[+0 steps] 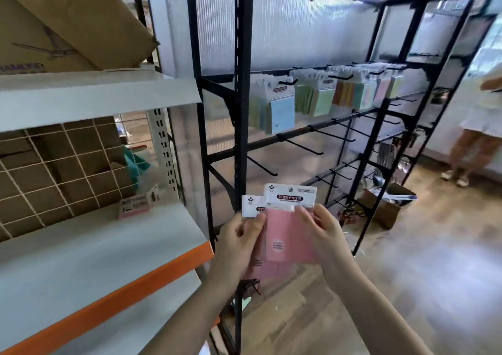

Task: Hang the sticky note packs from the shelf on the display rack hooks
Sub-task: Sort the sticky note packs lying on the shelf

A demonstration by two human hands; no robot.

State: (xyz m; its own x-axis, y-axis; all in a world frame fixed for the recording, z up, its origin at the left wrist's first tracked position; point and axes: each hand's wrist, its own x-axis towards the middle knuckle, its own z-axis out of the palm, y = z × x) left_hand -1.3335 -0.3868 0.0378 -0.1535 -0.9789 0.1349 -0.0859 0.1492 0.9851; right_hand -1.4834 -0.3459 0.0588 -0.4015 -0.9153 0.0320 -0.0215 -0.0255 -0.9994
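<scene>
I hold a small stack of pink sticky note packs (285,235) with white header cards in front of me, low in the middle of the view. My left hand (239,243) grips the stack's left edge, and my right hand (323,232) pinches the front pack at its right edge. One more pack (135,203) lies on the white shelf (81,251) at the left. The black display rack (244,82) stands beyond, with several blue, green and orange packs (282,102) hanging on its upper hooks. Bare hooks (301,145) stick out on the rows below.
A cardboard box (59,23) sits on the upper shelf at the left. An open box (385,205) stands on the wooden floor by the rack's foot. A person (478,126) stands at the far right.
</scene>
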